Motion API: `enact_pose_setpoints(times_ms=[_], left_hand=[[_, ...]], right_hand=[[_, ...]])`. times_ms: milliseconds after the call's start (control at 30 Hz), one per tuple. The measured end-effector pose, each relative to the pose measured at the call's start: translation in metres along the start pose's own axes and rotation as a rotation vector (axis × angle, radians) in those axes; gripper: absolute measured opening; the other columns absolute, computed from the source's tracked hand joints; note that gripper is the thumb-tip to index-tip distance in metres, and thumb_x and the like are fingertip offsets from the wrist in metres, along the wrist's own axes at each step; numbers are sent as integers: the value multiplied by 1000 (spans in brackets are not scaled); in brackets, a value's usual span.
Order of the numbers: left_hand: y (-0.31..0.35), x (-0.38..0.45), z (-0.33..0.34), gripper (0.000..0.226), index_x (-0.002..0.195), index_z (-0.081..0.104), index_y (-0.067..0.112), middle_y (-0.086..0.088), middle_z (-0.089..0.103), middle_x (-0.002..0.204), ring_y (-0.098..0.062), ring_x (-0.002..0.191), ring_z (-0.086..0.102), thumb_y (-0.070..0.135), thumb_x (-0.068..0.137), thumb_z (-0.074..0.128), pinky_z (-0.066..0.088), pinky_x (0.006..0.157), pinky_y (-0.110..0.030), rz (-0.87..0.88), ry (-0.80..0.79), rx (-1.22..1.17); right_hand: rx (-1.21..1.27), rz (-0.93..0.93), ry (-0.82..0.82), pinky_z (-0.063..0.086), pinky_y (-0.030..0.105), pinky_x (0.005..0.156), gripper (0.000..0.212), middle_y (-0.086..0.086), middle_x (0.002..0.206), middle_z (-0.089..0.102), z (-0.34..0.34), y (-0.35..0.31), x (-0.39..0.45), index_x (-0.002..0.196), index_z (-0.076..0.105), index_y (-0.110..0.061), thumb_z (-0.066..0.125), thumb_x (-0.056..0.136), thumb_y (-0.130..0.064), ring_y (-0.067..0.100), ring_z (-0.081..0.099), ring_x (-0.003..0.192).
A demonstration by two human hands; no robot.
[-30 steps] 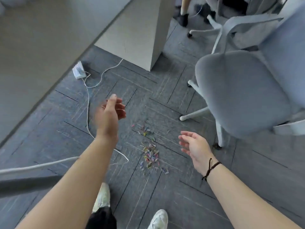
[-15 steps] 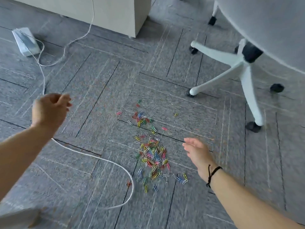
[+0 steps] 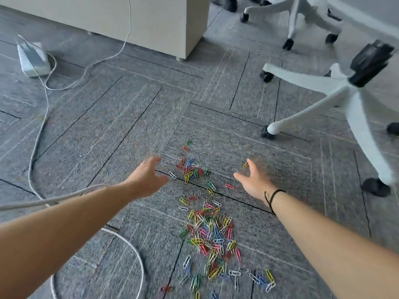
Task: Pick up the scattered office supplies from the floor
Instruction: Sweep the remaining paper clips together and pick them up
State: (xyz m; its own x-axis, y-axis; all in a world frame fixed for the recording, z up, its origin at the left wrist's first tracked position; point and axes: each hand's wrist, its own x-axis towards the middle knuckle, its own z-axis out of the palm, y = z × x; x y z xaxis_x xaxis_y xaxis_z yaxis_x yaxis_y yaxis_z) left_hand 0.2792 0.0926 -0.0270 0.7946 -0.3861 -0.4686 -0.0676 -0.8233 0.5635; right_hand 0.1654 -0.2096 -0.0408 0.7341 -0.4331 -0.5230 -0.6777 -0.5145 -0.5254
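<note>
Flanking scattered multicoloured wire paper clips (image 3: 210,230) on grey carpet tiles (image 3: 129,130): left hand (image 3: 149,178) and right hand (image 3: 253,180), fingers extended, holding nothing.

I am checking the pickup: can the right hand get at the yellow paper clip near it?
Probably yes: the right hand is open, holds nothing, and the yellow paper clip lies on bare carpet beside its fingertips with nothing between.

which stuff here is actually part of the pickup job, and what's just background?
Job:
- coloured paper clips scattered on the carpet
- left hand, open, holding nothing
- right hand, open, holding nothing

Background:
- white cable
- power adapter
- office chair base
- cabinet
</note>
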Motion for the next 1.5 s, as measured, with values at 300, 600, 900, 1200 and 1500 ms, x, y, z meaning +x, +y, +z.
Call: enact_pose_setpoints(times_ms=[300, 600, 900, 1200, 1500], left_hand=[[-15, 29, 32, 107, 159, -20, 16, 3, -21, 167, -17, 153, -22, 66, 94, 49, -14, 118, -35, 114, -33, 292], [-11, -12, 61, 100, 155, -26, 25, 12, -29, 162, -7, 148, -30, 71, 95, 40, -13, 124, -34, 431, -213, 471], [-17, -38, 66, 81, 157, -15, 42, 22, -13, 165, 1, 150, -11, 60, 100, 41, 0, 125, -35, 602, -279, 426], [-18, 17, 37, 95, 160, -13, 33, 18, -18, 166, -5, 153, -16, 65, 94, 48, 0, 127, -42, 279, -51, 12], [-37, 19, 23, 101, 160, -12, 33, 22, -18, 164, 4, 150, -16, 84, 85, 32, -5, 123, -32, 252, -71, -48]], right_hand=[[-214, -245, -40, 11, 40, 125, 88, -6, 169, 0, 23, 0, 13, 161, 7, -26, 54, 94, -60, 15, 4, 155], [-577, -602, -277, -9, 33, 123, 87, -17, 165, -14, 55, 13, -65, 160, -5, -31, 37, 95, -72, 3, -17, 150], [-478, -716, -167, 20, 37, 125, 82, -17, 167, 4, 63, 16, -66, 161, 8, -29, 25, 95, -75, -1, 5, 152], [-542, -454, -98, 1, 43, 125, 103, -6, 168, -11, 67, -97, 71, 161, -2, -25, 29, 84, -86, 17, -8, 155], [-647, -577, -177, -6, 42, 125, 95, -4, 167, -17, 88, -120, 86, 161, -2, -23, 27, 90, -80, 15, -15, 153]])
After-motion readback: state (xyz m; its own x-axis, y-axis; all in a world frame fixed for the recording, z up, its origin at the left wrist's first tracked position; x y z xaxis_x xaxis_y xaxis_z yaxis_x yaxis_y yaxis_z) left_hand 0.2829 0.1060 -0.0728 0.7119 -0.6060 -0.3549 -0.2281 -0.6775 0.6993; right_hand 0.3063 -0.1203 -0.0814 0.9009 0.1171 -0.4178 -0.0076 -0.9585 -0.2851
